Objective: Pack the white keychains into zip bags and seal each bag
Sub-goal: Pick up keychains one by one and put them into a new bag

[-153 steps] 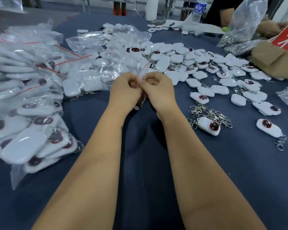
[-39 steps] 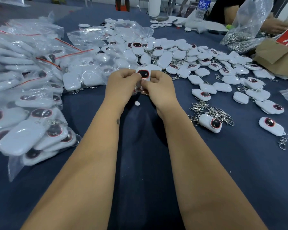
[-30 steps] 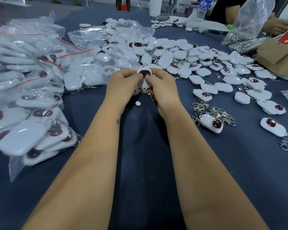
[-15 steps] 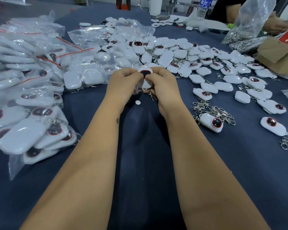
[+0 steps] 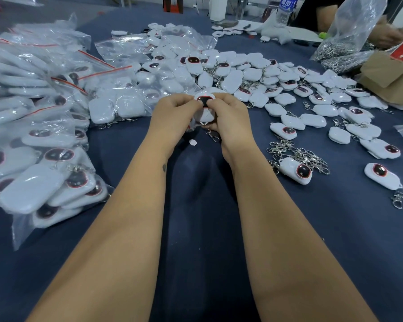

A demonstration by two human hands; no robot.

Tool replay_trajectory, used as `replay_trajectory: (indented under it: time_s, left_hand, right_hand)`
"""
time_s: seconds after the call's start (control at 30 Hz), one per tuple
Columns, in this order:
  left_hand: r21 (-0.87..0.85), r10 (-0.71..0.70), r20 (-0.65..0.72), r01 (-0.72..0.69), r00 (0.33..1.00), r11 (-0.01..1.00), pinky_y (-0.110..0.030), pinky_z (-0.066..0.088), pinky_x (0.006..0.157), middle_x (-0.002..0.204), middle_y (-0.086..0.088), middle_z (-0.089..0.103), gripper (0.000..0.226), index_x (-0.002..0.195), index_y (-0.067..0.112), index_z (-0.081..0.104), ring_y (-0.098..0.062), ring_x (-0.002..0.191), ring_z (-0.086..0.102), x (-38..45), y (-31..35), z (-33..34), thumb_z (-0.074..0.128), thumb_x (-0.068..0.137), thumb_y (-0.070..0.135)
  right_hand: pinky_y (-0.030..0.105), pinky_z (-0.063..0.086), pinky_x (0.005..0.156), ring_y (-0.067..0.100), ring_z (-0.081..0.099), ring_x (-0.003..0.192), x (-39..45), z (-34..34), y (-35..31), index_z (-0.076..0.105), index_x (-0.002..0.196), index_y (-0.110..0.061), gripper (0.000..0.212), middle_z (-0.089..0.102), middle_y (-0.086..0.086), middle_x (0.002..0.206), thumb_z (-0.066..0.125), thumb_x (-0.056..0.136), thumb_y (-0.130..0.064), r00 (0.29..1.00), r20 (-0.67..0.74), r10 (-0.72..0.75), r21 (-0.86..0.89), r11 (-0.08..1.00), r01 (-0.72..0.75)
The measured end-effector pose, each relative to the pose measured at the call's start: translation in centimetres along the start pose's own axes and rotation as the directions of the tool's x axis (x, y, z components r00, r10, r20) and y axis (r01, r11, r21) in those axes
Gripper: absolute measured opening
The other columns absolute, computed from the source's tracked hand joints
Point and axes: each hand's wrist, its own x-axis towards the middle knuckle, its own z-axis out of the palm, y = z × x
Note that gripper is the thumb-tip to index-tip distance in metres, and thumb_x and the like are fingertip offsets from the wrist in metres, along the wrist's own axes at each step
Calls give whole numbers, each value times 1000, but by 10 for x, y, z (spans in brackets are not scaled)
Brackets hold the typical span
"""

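Across the dark blue table cloth [image 5: 196, 228], with the held keychain [image 5: 204, 101] as landmark:

Left of it, a large heap of filled zip bags [image 5: 40, 126], clear plastic with red seal strips, white keychains visible inside; the heap runs to the near left edge. Beyond and to the right of it, a wide spread of loose white keychains [image 5: 265, 73], some face-up showing a dark red-rimmed window, many with metal chains attached. Far right, beyond that spread, a brown cardboard box [image 5: 386, 75] and a clear bag of metal clasps [image 5: 344, 43]; another person's arm is behind them. Far beyond the landmark, a plastic water bottle [image 5: 286, 8].

Left hand [image 5: 172, 112] and right hand [image 5: 228, 115] meet at the table's middle; both pinch the held keychain between curled fingers and thumbs, window toward the camera. Cannot tell whether a bag surrounds it.

Right of and nearer than the landmark, a pile of loose clasps [image 5: 298, 154] with one keychain [image 5: 294, 170] lying against it. Just below the landmark, a small white disc [image 5: 193, 142] on the cloth.
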Motion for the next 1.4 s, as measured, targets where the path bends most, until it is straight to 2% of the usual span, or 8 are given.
replay_trajectory:
  time_s: [0.2, 0.37, 0.67, 0.87, 1.0, 1.1, 1.2, 1.4]
  left_hand:
    - [-3, 3, 1, -3, 1000, 1000, -16, 44, 53, 49, 12, 53, 18, 68, 19, 67, -8, 51, 49, -2, 1, 1, 64, 85, 20]
    - [102, 22, -50, -17, 999, 995, -41, 57, 73, 71, -3, 62, 17, 87, 8, 73, -13, 61, 54, -1, 1, 1, 65, 88, 22]
    - [88, 55, -128, -44, 990, 995, -24, 53, 62, 68, 11, 63, 19, 88, 25, 70, -5, 58, 57, -2, 1, 3, 55, 90, 13]
    - [317, 185, -271, -94, 945, 944, -20, 44, 60, 74, 11, 56, 41, 124, 22, 46, -9, 70, 58, -1, -7, -3, 56, 87, 9]
    - [412, 156, -245, -43, 957, 910, -29, 48, 73, 82, 10, 61, 15, 99, 22, 60, -19, 85, 64, 0, -5, -1, 55, 86, 16]
    - [434, 137, -234, -22, 963, 901, -30, 48, 73, 88, 1, 68, 16, 98, 18, 65, -21, 83, 65, -3, -2, 3, 53, 87, 20]
    - [388, 117, -253, -10, 960, 921, -28, 46, 68, 84, 3, 67, 17, 95, 16, 68, -15, 76, 63, -4, 2, 5, 53, 88, 21]
    - [367, 136, -373, 12, 918, 930, -20, 38, 56, 77, 11, 64, 17, 85, 22, 70, -10, 74, 56, -7, 7, -1, 53, 84, 23]
  right_hand:
    - [43, 57, 83, 19, 66, 74, -2, -1, -1, 66, 82, -15, 22, 70, 3, 73, 52, 87, 1, 999, 43, -6, 8, 1000, 6]
    - [21, 53, 59, 10, 63, 63, -5, 0, -2, 67, 83, -16, 25, 69, -2, 67, 51, 85, 3, 997, 81, -8, -46, 999, 12]
    - [30, 52, 64, 19, 61, 70, -4, 2, -1, 63, 99, -11, 21, 67, 6, 81, 53, 87, 3, 1000, -20, -17, -48, 999, 16]
    - [32, 59, 85, 18, 63, 86, -1, -2, -6, 48, 103, -9, 18, 60, 9, 93, 55, 95, 6, 975, -220, -40, 377, 918, 123]
    - [37, 54, 91, 23, 59, 88, -1, -1, -11, 46, 98, -10, 24, 56, 8, 90, 50, 93, 14, 984, -175, -39, 492, 862, 122]
    - [44, 51, 97, 23, 59, 90, -5, 8, -8, 46, 94, -12, 28, 57, 12, 95, 53, 90, 15, 988, -124, -91, 372, 919, 132]
    - [35, 52, 81, 16, 56, 81, -8, 12, 0, 47, 90, -20, 29, 58, 6, 93, 62, 89, 5, 975, -92, -202, 4, 979, 204]
    - [30, 52, 68, 10, 61, 70, -13, 13, 5, 49, 94, -25, 26, 68, -5, 81, 71, 83, -15, 957, -57, -283, -396, 887, 238]
